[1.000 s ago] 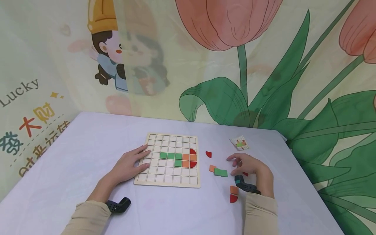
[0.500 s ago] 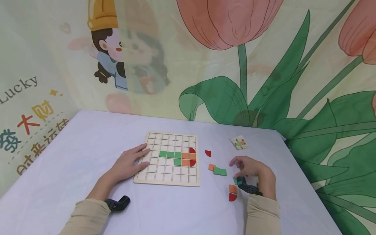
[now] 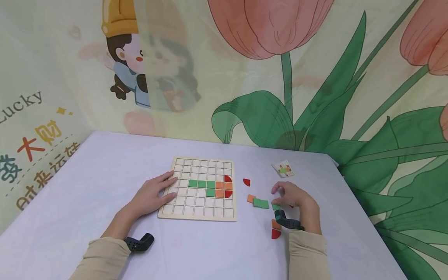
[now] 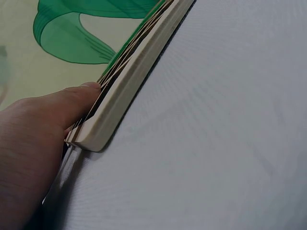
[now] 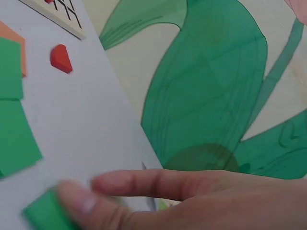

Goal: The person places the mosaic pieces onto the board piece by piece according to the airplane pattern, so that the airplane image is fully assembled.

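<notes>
A light wooden grid board [image 3: 170, 211] lies flat on the table, with green and orange squares and red quarter-round pieces set in its cells. My left hand [image 3: 150, 195] rests on its left edge, fingers spread; in the left wrist view the thumb [image 4: 79, 103] lies along the rim. To the right of the board, my right hand [image 3: 292, 194] has its thumb on a green square tile [image 3: 276, 207] and moves it. That tile [image 5: 45, 213] is blurred in the right wrist view; the index finger stands apart from it, and the other fingers are hidden.
Between board and right hand lie an orange piece [image 3: 251, 198], two green squares [image 3: 260, 203] and a red piece [image 3: 246, 182]. Another orange piece [image 3: 276, 224] and red piece [image 3: 276, 234] lie nearer. A pattern card [image 3: 284, 168] lies at the back right. A printed cloth hangs behind.
My right hand has shifted slightly right, then back left and away from me, and the green tile at its thumb has moved with it. The left hand stays on the board.
</notes>
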### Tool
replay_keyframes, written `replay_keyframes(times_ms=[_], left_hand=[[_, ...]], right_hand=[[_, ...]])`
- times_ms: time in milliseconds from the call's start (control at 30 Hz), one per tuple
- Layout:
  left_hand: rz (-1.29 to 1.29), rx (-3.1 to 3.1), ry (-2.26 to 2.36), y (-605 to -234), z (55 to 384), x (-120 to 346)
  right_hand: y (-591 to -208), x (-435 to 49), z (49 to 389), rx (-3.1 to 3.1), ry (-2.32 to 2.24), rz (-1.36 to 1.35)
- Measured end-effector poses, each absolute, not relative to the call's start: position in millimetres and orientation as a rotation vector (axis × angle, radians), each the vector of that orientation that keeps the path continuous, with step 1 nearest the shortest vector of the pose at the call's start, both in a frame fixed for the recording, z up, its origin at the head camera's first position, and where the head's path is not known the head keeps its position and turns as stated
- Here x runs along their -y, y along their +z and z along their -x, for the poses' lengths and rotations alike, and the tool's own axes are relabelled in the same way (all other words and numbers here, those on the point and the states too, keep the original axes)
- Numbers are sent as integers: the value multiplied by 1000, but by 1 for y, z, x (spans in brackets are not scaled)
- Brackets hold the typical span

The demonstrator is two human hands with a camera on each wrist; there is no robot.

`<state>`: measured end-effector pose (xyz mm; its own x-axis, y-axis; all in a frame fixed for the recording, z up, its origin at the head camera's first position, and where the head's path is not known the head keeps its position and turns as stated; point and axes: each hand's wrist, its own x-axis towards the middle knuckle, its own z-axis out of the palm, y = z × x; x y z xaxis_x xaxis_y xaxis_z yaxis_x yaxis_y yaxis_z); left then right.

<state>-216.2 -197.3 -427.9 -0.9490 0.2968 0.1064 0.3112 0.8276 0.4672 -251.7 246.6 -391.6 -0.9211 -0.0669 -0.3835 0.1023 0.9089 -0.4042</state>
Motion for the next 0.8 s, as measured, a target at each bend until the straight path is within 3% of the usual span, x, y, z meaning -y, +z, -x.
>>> replay_keyframes(times_ms=[300,800], left_hand=[[512,2973,-766,-430,217,197],[493,2980,-763,-430,216,197]], right_hand=[[-397,-241,260,-2814,-700,-100],[-402,-237,265,-2804,-776,21]])
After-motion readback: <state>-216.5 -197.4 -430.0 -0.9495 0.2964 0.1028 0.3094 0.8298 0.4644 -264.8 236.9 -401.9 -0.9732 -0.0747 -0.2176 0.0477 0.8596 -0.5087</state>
